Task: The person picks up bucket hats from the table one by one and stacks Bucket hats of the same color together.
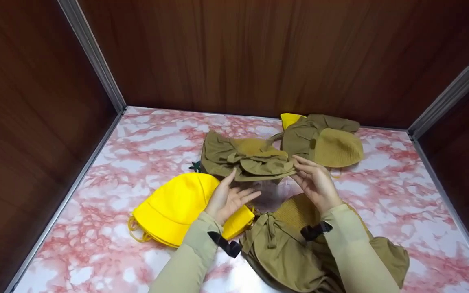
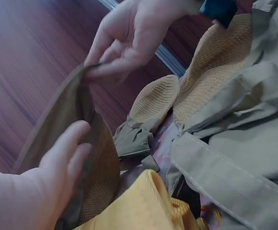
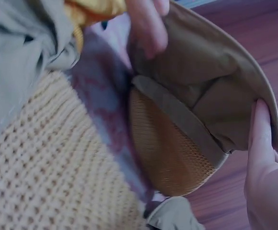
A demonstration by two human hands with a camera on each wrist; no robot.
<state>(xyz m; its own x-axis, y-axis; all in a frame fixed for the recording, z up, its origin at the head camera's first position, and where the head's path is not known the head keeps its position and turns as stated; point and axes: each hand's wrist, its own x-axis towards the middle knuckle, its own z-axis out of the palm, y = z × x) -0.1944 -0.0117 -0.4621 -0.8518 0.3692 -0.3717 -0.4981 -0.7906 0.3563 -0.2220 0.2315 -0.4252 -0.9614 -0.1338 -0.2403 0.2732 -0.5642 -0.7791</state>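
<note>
An olive cloth sun hat [image 1: 259,165] with a woven straw crown is held up in front of me. My right hand [image 1: 316,185] pinches the edge of its brim [image 3: 220,62] between thumb and fingers. My left hand [image 1: 231,200] is beside the brim with fingers spread and thumb raised; whether it touches the cloth is unclear. Below and left of that hand lie yellow bucket hats [image 1: 177,207] with cords. Another olive hat [image 1: 287,248], with a tied bow and straw crown, lies under my right forearm and is partly hidden by it.
More olive cloth and straw hats [image 1: 336,146] lie at the back right, with a yellow piece [image 1: 290,119] behind them. A small dark green item [image 1: 195,166] sits left of the held hat. Brown wood-grain panels [image 1: 234,57] enclose the pink marbled table [image 1: 108,191].
</note>
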